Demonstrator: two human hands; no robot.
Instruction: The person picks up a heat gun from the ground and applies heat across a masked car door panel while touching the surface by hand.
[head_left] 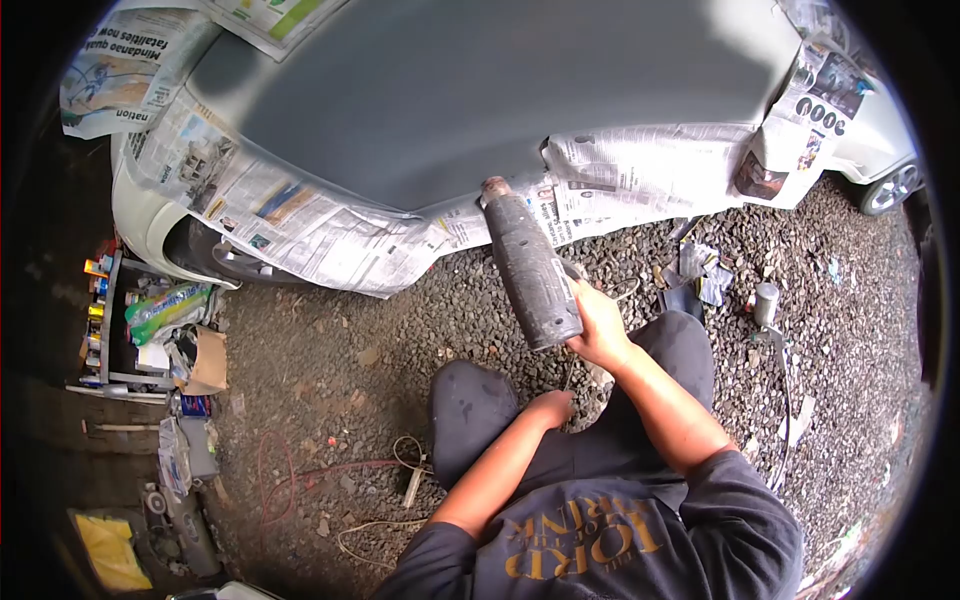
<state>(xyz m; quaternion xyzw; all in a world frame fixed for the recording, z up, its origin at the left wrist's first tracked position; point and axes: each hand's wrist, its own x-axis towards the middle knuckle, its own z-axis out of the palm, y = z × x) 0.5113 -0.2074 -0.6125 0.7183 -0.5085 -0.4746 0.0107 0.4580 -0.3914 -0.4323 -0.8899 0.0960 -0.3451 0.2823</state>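
A worn grey heat gun [530, 270] is in my right hand [600, 325], gripped by the handle below its barrel. Its rusty nozzle [494, 187] points forward at the lower edge of a grey-primed car panel [480, 100]. Newspaper masking [650, 165] runs along the panel's bottom edge, close beyond the nozzle. My left hand [552, 408] rests low between my knees, its fingers curled in. A thin cord passes near it, and whatever the fingers hold is hidden.
Gravel [340, 370] covers the ground. At left stands a rack [118, 320] with cans and a green bag, beside a torn cardboard box [207, 362]. A spray gun [766, 305] sits at right near a hose. Loose cable [410, 455] lies behind my left knee.
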